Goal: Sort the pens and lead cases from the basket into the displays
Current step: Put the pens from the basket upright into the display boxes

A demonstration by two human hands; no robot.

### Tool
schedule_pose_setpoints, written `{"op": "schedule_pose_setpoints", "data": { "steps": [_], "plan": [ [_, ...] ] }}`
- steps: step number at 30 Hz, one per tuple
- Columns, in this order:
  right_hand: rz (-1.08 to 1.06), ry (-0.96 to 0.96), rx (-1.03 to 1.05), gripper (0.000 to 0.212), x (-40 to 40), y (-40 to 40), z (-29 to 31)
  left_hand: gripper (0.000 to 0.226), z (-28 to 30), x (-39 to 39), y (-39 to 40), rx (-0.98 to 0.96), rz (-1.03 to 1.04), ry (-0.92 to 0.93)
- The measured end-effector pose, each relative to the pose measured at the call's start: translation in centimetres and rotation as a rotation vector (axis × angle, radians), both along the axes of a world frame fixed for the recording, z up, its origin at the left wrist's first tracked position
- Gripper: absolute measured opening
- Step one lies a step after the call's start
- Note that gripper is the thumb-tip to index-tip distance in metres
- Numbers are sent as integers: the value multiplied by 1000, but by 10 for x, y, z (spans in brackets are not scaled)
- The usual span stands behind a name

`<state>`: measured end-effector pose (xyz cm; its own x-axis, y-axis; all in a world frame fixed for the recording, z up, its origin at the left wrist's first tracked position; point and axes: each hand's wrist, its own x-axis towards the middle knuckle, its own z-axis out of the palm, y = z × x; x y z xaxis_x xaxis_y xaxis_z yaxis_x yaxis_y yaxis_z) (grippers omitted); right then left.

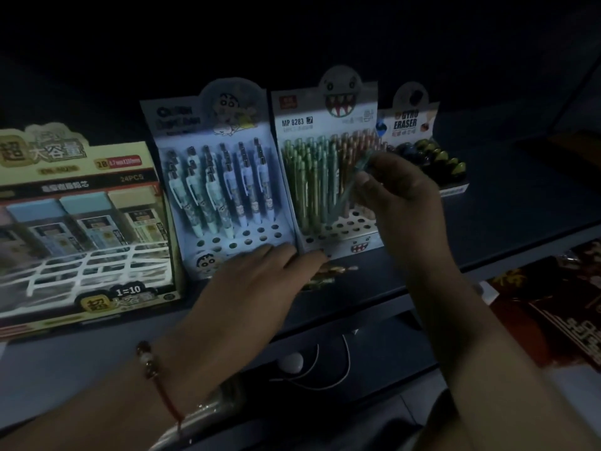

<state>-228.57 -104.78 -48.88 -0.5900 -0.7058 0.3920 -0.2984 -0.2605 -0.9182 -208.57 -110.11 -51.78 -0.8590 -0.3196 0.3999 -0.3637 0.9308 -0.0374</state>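
Observation:
My right hand [398, 193] pinches a pale green pen [353, 185], held tilted over the shark-face pen display [325, 125], which holds several green and orange pens. My left hand [260, 281] lies flat with straight fingers on the shelf at the foot of the cartoon pen display [214, 177]. Just past its fingertips lie loose pens [328, 275] on the shelf. At the left stands the lead case display [78, 222] with blue and yellow cases. The basket is barely visible in the dark at the bottom.
An eraser display [419, 141] stands to the right of the shark-face one. Red packets [553, 307] lie at the lower right. Below the shelf edge [374, 307] hang a white knob and a thin cord. The scene is very dim.

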Motion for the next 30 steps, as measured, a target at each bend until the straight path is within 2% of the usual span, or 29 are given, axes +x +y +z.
{"op": "schedule_pose_setpoints", "data": {
  "steps": [4, 11, 15, 18, 21, 24, 30],
  "plan": [
    [-26, -5, 23, 28, 3, -9, -8, 73, 8, 4, -2, 15, 3, 8],
    [-61, 132, 1, 24, -5, -14, -10, 67, 7, 11, -10, 28, 2, 8],
    [-61, 170, 77, 23, -8, -25, -19, 64, 5, 12, -12, 38, 0, -1],
    [-88, 278, 151, 18, -7, -31, -27, 63, 4, 12, -12, 26, 4, 0],
    [-126, 308, 170, 27, -5, -33, -27, 63, 5, 11, -12, 24, 7, 22],
    [-146, 358, 176, 18, -3, -33, -33, 63, 5, 12, -13, 26, 7, 47],
    [-163, 143, 125, 20, 10, -15, -37, 59, 5, 12, -22, -19, 6, 87]
  ]
}}
